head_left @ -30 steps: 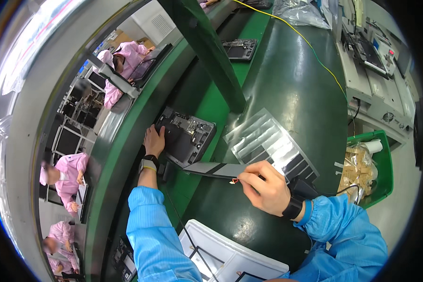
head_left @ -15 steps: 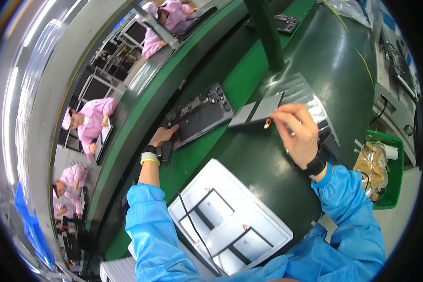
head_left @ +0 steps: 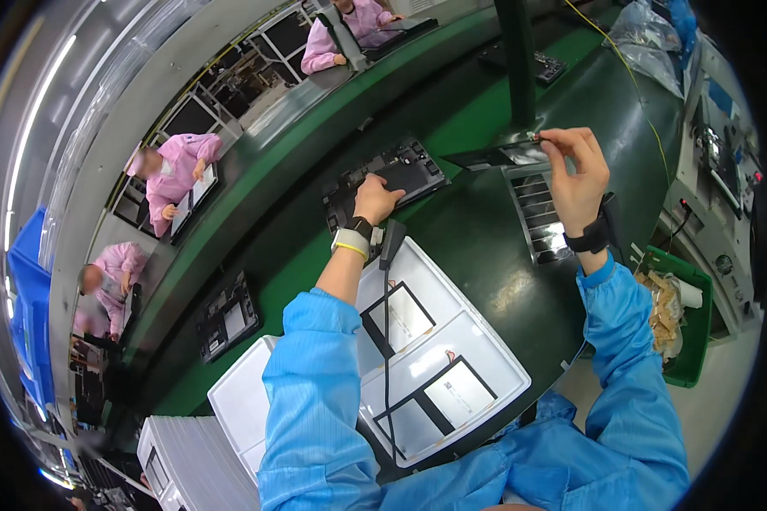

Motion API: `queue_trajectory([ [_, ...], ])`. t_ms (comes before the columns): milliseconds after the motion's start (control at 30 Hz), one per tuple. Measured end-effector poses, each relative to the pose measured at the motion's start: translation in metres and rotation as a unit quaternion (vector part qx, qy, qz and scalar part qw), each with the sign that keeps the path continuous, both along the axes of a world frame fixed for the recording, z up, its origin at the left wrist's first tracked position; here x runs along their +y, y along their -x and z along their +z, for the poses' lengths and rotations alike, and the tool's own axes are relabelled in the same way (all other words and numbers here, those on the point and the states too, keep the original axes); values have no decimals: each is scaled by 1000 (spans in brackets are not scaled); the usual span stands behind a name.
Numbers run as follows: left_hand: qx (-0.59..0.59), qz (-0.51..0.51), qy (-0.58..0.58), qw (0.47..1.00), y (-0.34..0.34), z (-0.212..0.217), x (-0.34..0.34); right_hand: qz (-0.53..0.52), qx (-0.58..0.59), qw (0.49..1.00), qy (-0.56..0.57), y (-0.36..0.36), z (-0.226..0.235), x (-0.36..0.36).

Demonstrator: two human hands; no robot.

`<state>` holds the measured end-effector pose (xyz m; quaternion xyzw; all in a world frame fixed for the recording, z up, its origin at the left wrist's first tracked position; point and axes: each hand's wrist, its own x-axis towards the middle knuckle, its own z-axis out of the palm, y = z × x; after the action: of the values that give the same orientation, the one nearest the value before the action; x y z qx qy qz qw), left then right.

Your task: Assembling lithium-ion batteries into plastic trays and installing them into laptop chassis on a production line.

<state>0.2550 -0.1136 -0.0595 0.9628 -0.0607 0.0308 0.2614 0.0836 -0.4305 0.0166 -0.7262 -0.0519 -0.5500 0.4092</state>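
We look down from the wearer's head, through the left of two wide fisheye cameras worn side by side, onto the bench (head_left: 503, 289). Straight edges bow toward a dark, rounded rim. Blue sleeves (head_left: 315, 375) rise from the lower edge, so we have the left hand (head_left: 377, 201) and right hand (head_left: 579, 175) near, above the middle of our view. Past them we see along the bench toward the upper right, and across it to smaller, farther people in pink (head_left: 179, 175) at left.
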Motion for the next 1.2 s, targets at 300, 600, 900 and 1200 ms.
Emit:
queue_trajectory([
  [300, 61, -27, 53, 996, 11, 12, 20, 134, 19, 979, -155, -106, 4, 17],
  [600, -28, -69, 146, 987, 29, 11, 43, 147, 241, 957, -69, -180, -45, 77],
  [900, -80, -132, 181, 971, 44, 75, 109, 328, 349, 877, -46, -207, -64, 132],
  [1200, -151, -188, -96, 966, 60, 41, 138, 367, 368, 855, 4, -224, -76, 141],
])
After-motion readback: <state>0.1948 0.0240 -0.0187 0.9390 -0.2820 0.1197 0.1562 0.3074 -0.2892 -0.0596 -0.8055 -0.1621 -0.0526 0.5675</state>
